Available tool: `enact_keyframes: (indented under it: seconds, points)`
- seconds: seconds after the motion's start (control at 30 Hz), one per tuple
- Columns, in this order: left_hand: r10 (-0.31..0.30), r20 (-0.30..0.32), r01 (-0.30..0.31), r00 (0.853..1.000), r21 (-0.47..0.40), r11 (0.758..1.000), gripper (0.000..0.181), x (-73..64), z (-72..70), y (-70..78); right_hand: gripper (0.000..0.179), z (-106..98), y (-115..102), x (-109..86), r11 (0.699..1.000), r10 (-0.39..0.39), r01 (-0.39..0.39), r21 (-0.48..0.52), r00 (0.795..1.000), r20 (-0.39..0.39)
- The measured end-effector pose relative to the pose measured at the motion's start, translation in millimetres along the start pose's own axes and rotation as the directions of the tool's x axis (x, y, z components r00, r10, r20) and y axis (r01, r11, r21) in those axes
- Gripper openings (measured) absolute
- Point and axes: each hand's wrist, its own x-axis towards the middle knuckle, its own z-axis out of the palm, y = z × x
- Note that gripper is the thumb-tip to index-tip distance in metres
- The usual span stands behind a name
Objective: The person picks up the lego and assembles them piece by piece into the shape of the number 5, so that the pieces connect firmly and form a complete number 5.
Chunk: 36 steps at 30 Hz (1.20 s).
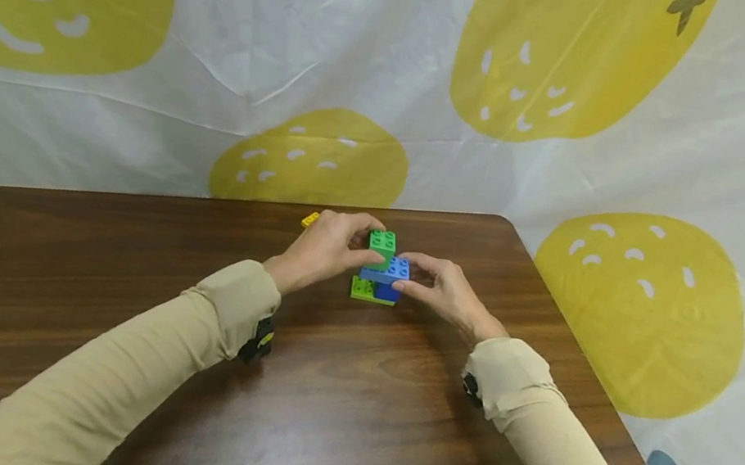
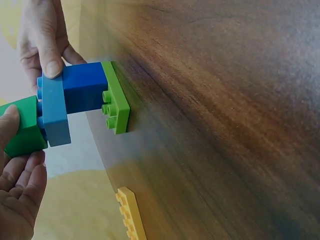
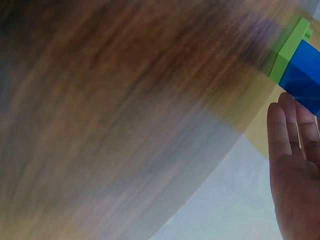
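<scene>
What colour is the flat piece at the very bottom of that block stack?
Lime green. The flat piece shows best in the left wrist view.

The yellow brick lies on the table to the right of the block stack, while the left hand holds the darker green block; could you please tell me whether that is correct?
Not quite: the head view shows the yellow brick on the table to the left of the block stack, while the left hand holds the darker green block.
</scene>
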Motion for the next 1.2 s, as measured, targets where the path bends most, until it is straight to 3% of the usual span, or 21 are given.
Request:
enact_keyframes:
  seconds: [0.33, 0.53, 0.83, 1.2]
  points:
    - [0.023, 0.046, -0.028, 0.999, 0.107, 0.994, 0.035, 5.3, -3.3, 7.1, 0.04, -0.7, 0.9, 1.1, 1.0, 0.02, -0.02, 0.014, 1.0, 0.008]
    - [0.018, 0.036, -0.023, 0.999, 0.155, 0.988, 0.036, 5.1, -2.0, 9.8, 0.041, -0.8, 1.7, 1.7, 1.0, 0.024, -0.024, 0.014, 1.0, 0.007]
    - [0.006, -0.02, -0.004, 1.0, 0.075, 0.997, 0.038, -1.4, 2.5, 1.7, 0.041, -0.7, 1.1, 0.7, 0.999, 0.025, -0.025, 0.022, 1.0, 0.008]
    - [0.006, -0.041, -0.004, 0.999, 0.053, 0.999, 0.038, -5.4, 5.6, -2.2, 0.04, 0.1, 2.7, 1.5, 1.0, 0.011, -0.011, 0.016, 1.0, 0.003]
